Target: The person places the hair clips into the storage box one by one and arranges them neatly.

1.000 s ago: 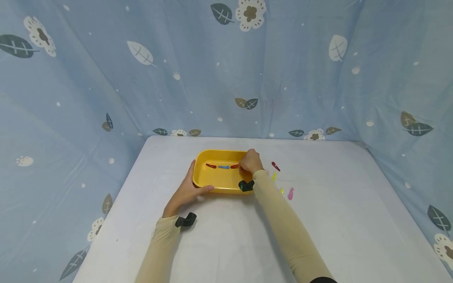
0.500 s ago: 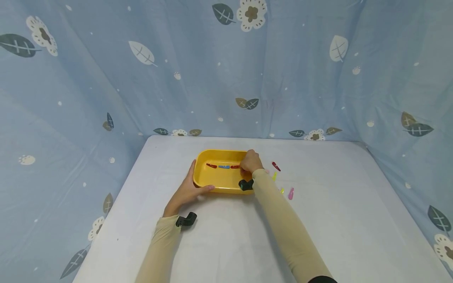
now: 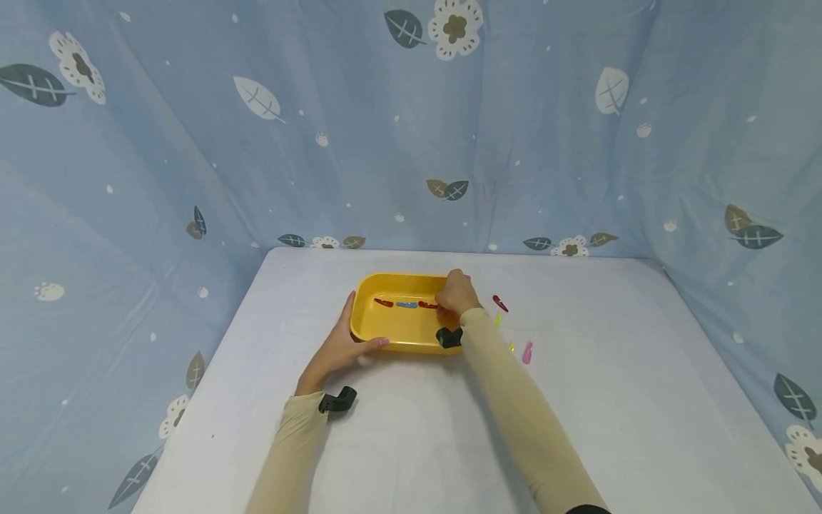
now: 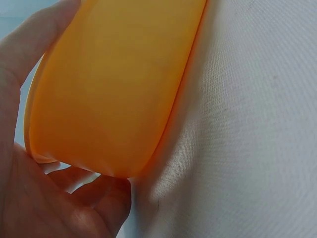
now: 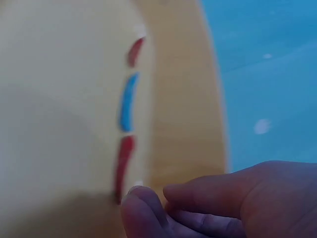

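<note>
My left hand [image 3: 337, 348] grips the left end of a yellow plastic tray [image 3: 401, 346], thumb along the near side and fingers around the end. In the left wrist view that hand [image 4: 54, 198] cups the tray's outer wall [image 4: 114, 89]. Inside the tray lie a red hair clip [image 3: 383, 303], a blue one [image 3: 407, 305] and a second red one [image 3: 427, 305], end to end in a row. My right hand [image 3: 457, 293] reaches into the right end, fingers curled, fingertips [image 5: 141, 201] close by the second red clip [image 5: 124, 163]. Whether it holds a clip I cannot tell.
To the right of the tray, a red hair clip [image 3: 500, 303], a yellow one [image 3: 497, 320], another yellow one [image 3: 511, 347] and a pink one [image 3: 527, 353] lie on the white tabletop [image 3: 610, 371]. A blue patterned curtain [image 3: 359, 143] stands behind the table.
Both hands and the tray stay almost in place. The pale pink clip beside the right wrist, partly visible earlier, is now hidden behind the sleeve.
</note>
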`<action>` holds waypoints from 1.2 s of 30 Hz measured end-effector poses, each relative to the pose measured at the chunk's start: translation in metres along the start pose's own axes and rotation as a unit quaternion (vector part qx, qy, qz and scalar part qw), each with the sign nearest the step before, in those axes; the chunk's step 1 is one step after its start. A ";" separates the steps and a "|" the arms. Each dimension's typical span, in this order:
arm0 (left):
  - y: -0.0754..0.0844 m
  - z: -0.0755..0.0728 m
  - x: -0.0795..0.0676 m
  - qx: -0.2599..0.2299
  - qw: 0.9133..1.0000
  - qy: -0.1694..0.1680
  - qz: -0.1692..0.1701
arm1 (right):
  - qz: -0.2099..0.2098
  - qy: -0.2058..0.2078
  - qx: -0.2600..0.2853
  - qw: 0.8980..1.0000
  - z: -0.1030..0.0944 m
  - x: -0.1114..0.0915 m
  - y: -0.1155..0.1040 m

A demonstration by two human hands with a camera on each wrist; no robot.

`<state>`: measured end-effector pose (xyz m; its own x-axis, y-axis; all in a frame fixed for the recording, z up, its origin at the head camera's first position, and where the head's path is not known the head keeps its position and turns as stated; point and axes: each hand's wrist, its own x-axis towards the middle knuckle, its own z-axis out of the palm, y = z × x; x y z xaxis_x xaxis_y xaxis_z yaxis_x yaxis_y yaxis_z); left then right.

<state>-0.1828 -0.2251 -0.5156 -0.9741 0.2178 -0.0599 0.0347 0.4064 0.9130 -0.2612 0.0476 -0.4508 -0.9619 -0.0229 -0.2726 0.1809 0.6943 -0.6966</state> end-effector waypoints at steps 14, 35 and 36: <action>0.000 -0.001 0.001 0.000 1.000 0.001 -0.004 | -0.127 0.002 0.064 0.990 -0.067 -0.048 -0.010; 0.000 -0.001 0.001 -0.006 1.000 -0.003 -0.010 | -0.134 0.081 0.050 0.986 -0.121 -0.098 0.096; 0.000 0.000 0.001 -0.007 1.000 -0.003 -0.009 | -0.132 0.081 0.050 0.987 -0.121 -0.099 0.100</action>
<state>-0.1840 -0.2253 -0.5156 -0.9731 0.2166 -0.0783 0.0149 0.3984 0.9171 -0.1730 0.2065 -0.4135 -0.9969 -0.0725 0.0312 -0.0688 0.6048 -0.7934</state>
